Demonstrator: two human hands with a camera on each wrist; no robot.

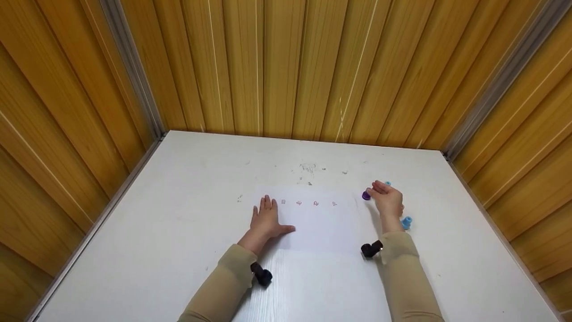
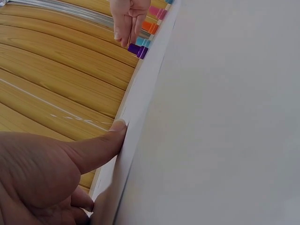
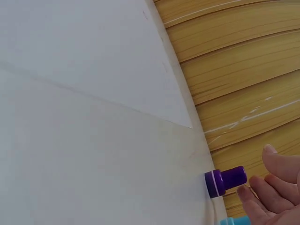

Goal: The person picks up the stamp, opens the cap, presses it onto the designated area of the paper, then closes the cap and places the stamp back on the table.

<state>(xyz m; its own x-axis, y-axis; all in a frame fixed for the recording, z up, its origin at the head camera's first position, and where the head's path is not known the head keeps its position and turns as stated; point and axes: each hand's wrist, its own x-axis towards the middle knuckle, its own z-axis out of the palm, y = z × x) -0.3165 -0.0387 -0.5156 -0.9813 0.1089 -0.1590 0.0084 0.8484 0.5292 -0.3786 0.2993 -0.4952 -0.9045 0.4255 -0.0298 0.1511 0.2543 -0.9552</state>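
Note:
A white sheet of paper (image 1: 319, 228) lies on the table with a row of small red printed marks near its far edge. My left hand (image 1: 267, 221) rests flat on the paper's left side, fingers straight and thumb spread. A small purple stamp (image 3: 227, 181) stands upright at the right of the paper. Beside its handle is my right hand (image 1: 388, 201), with the thumb apart from the other fingers and no grip around the stamp. A light blue stamp (image 3: 236, 221) stands behind that hand, partly hidden. Nearer the right wrist is another blue stamp (image 1: 406, 222).
In the left wrist view, an orange stamp (image 2: 150, 27) and a pink stamp (image 2: 158, 12) also stand in the group on the right. Dark scuffs mark the white table (image 1: 205, 179). Wood-patterned panels (image 1: 277, 67) enclose its back and sides.

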